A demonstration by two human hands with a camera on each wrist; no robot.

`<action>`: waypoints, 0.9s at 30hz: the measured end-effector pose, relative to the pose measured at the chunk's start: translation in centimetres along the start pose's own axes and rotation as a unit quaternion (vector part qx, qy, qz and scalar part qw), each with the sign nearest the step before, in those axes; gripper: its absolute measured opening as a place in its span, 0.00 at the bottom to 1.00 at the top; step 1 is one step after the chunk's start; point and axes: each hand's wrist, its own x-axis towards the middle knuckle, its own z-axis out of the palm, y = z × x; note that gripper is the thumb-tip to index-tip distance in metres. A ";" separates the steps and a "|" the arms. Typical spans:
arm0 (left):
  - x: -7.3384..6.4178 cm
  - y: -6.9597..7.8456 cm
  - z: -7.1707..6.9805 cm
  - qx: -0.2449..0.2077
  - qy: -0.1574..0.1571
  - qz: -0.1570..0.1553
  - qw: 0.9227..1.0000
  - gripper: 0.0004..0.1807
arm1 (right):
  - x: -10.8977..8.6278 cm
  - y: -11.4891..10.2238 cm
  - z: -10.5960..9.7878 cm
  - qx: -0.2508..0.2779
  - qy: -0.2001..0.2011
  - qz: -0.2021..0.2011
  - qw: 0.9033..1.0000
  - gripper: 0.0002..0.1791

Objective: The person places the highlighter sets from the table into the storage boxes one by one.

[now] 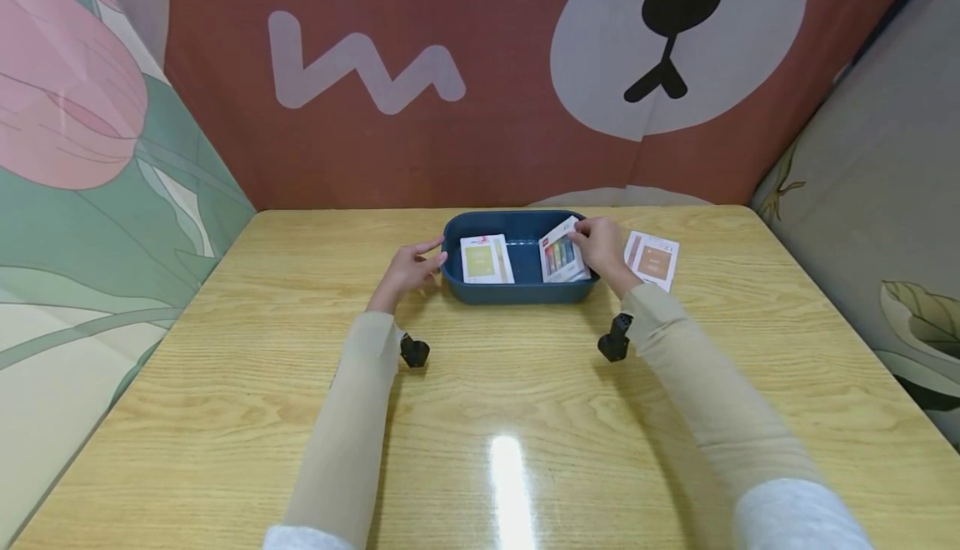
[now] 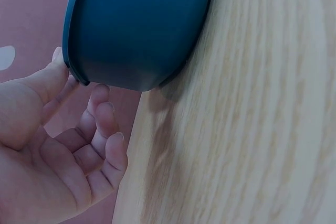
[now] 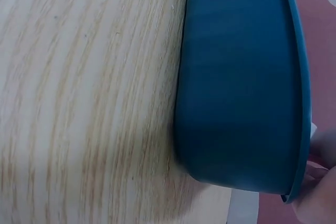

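Note:
A dark blue oblong plastic basin [image 1: 517,293] sits toward the back of the table. My left hand [image 1: 414,268] is at its left end; in the left wrist view the thumb and index finger pinch the rim [image 2: 77,72], with the other fingers loosely curled below. My right hand [image 1: 602,246] grips the upper right edge of a white box printed with coloured sticks [image 1: 558,257], tilted inside the basin's right end. In the right wrist view, the basin wall [image 3: 241,87] hides most of that hand. A white card-like pack with a yellow-green square [image 1: 483,260] leans inside the left end.
Right of the basin, a white pack with a brown-orange square [image 1: 654,260] lies on the wooden table [image 1: 480,383]. A red-brown printed cloth [image 1: 495,150] hangs behind the table's back edge. Black wrist cameras [image 1: 615,338] stick out inward from both sleeves.

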 end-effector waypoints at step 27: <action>0.1 -0.2 0.0 0.000 -0.001 0.000 1.000 0.23 | 2.8 4.3 1.2 -0.049 -0.157 -0.013 0.986 0.19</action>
